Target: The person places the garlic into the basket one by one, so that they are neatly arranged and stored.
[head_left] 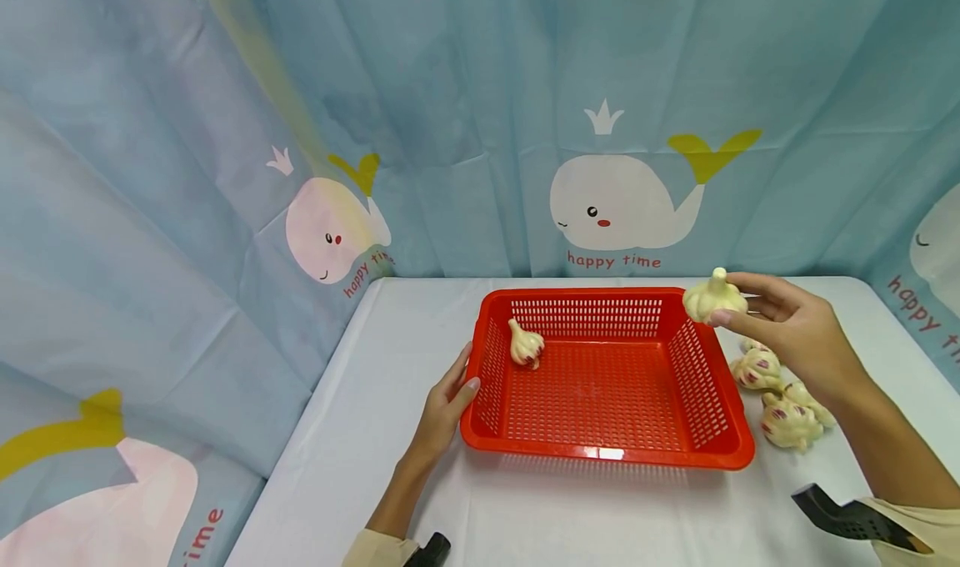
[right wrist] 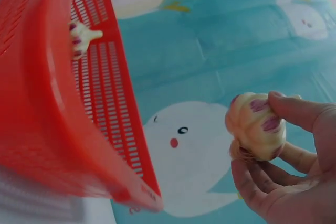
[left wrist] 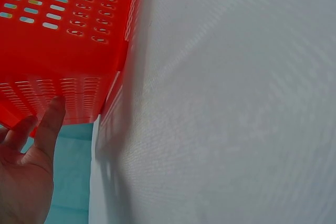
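– What's hidden of the garlic bulbs (head_left: 790,421) beside the red basket (head_left: 600,446)?
– The right hand (head_left: 806,333) covers part; perhaps four lie there, I can't be sure.
– And the left hand (left wrist: 26,177)?
– Cut off by the left wrist view's edge, like the basket.
– The right wrist view?
– The near rim (right wrist: 52,85) blurs, hiding part of the bulb inside (right wrist: 79,39).

The basket (head_left: 600,450) sits on the tabletop (head_left: 360,467), before the curtain (head_left: 480,133). One garlic bulb (head_left: 527,347) lies inside, toward its left end. Left fingers (left wrist: 51,121) hold its left side; right fingers (head_left: 761,286) hold another bulb (head_left: 711,300) by its far right corner. More bulbs (head_left: 789,423) lie right of it.
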Available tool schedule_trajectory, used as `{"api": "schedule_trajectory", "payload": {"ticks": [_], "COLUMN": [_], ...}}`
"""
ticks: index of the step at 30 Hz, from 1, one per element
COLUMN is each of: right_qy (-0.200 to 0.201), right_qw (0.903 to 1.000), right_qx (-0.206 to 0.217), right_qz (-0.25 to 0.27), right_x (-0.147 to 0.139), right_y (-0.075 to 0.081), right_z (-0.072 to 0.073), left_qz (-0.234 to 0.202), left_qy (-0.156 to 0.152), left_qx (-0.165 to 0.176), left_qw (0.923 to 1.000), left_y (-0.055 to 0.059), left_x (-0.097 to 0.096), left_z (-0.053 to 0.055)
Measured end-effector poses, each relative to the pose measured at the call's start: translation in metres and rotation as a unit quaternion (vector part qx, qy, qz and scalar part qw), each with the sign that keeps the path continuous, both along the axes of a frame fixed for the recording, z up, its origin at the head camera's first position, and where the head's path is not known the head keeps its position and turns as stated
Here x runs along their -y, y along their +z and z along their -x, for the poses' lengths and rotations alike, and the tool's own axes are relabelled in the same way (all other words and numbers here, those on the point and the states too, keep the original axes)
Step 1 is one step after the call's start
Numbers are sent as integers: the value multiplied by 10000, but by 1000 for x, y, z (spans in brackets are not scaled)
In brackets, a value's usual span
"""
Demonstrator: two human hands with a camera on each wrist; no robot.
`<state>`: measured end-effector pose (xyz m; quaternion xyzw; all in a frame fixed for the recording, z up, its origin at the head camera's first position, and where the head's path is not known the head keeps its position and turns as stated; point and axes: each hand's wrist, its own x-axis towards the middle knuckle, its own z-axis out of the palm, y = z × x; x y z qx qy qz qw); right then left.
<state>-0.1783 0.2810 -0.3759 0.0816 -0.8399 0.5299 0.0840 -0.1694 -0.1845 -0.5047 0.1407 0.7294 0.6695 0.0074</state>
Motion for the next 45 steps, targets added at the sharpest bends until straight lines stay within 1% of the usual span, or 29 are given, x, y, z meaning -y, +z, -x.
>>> {"api": "schedule_trajectory", "payload": {"ticks": [7, 14, 22, 27, 32, 37, 41, 45], "right_qy": [204, 576, 650, 721, 829, 937, 1052, 1128], "right_qw": [9996, 9977, 9961, 9952, 9946, 9917, 9887, 9868], "right_qx": [124, 149, 341, 418, 462, 731, 1004, 1134], "right_qz": [142, 329, 481, 520, 414, 488, 360, 261], "right_x": [15, 28, 45, 51, 58, 68, 75, 81], "right_y": [4, 7, 9, 7, 4, -1, -3, -5], "right_z": [10, 23, 38, 44, 49, 56, 62, 67], "left_qz": [19, 3, -5, 37, 18, 41, 46, 52], "left_qy": [59, 64, 23, 82, 84, 100, 103, 83], "left_qx": [12, 26, -53, 24, 71, 67, 61, 33], "left_qw": [10000, 10000, 10000, 10000, 9999, 9999, 9999, 9999], "left_y": [-1, -1, 2, 2, 3, 3, 2, 2], "left_x": [0, -1, -2, -2, -3, -3, -3, -2], "left_z": [0, 0, 0, -2, -2, -2, -2, -2]}}
